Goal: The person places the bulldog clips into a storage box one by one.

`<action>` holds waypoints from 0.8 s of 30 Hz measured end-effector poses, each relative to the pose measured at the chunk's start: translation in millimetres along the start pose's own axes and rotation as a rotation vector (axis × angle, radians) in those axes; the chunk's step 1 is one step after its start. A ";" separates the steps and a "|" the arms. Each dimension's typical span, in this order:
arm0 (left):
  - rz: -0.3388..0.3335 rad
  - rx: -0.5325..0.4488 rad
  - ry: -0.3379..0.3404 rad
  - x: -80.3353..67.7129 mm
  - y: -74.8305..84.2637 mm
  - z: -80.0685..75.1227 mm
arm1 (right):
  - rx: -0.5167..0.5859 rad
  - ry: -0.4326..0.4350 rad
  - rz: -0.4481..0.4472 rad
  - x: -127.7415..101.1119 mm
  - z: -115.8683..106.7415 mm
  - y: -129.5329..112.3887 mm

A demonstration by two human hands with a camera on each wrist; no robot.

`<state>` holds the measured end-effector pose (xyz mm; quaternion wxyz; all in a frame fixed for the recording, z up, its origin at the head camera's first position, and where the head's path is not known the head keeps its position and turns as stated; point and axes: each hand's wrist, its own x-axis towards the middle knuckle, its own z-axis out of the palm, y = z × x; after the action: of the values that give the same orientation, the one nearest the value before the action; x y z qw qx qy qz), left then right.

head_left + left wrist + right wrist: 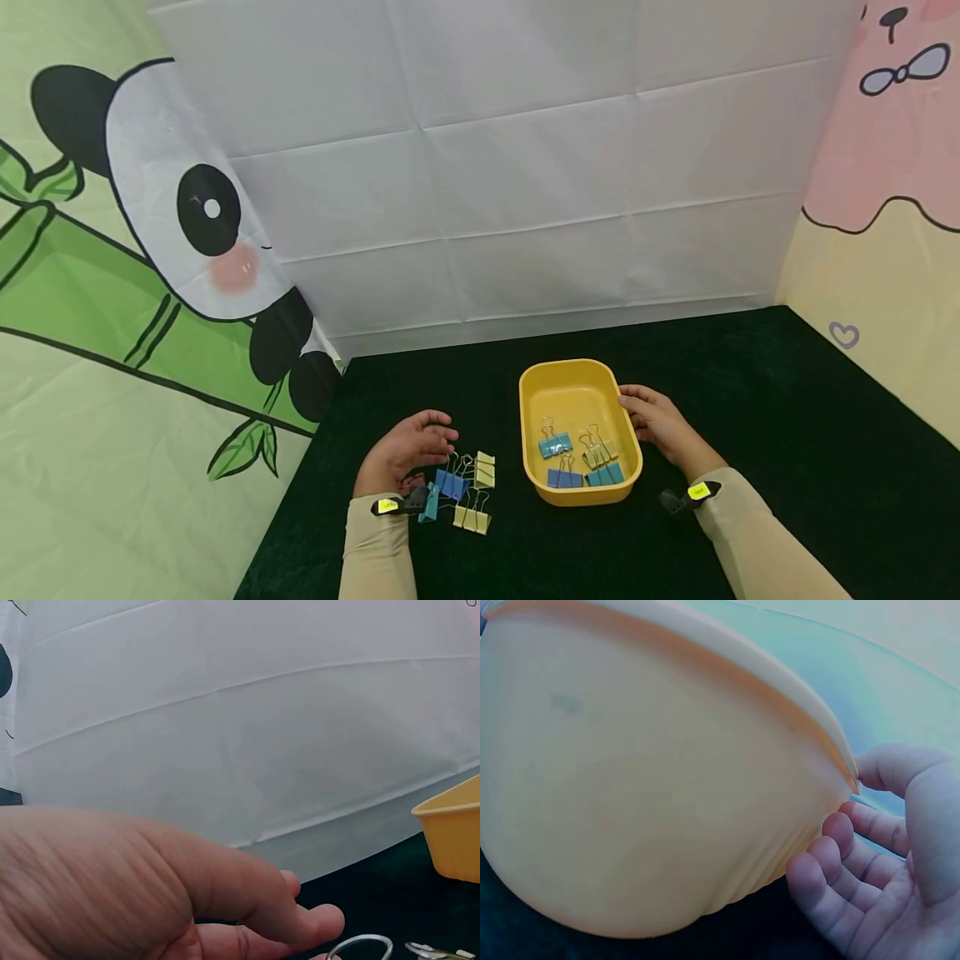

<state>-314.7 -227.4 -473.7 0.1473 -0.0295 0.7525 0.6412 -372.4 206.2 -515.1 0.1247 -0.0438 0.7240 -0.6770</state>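
Observation:
My left hand (412, 446) hovers beside a loose group of binder clips, fingers loosely bent and nothing visible between them. In the left wrist view its fingertips are close to a wire handle (361, 941); whether they touch cannot be told. The group has a blue binder clip (452, 485), pale yellow clips (471, 521), a teal clip (430, 504) and a red clip (412, 482), partly hidden by the wrist. My right hand (663, 425) grips the right side of a yellow plastic tray (529, 417), thumb at the rim and fingers against the outer wall (652, 787).
Several binder clips lie inside the tray near its front end, among them a light blue clip (555, 445) and a purple-blue clip (565, 479). A dark green cloth (720, 367) covers the table. White sheeting (525, 208) hangs behind, with printed panels at both sides.

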 end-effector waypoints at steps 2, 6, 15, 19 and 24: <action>-0.012 0.000 -0.013 -0.8 -0.8 -1.3 | 0.002 -0.002 0.000 -0.4 0.1 0.0; -0.025 0.010 -0.051 -3.3 -2.3 -4.4 | 0.006 -0.003 -0.004 -1.7 0.6 -1.0; -0.003 -0.008 -0.179 -4.9 -5.6 -11.1 | 0.002 -0.002 -0.002 -2.6 2.9 -1.4; 0.010 0.003 -0.197 -4.8 -6.4 -11.6 | 0.001 0.002 -0.002 -2.9 3.8 -1.6; 0.015 0.019 -0.179 -5.0 -7.2 -10.9 | 0.003 0.004 -0.001 -2.9 4.7 -1.5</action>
<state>-310.2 -240.0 -477.8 0.2095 0.0347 0.7427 0.6350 -368.6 202.2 -513.4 0.1233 -0.0425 0.7233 -0.6781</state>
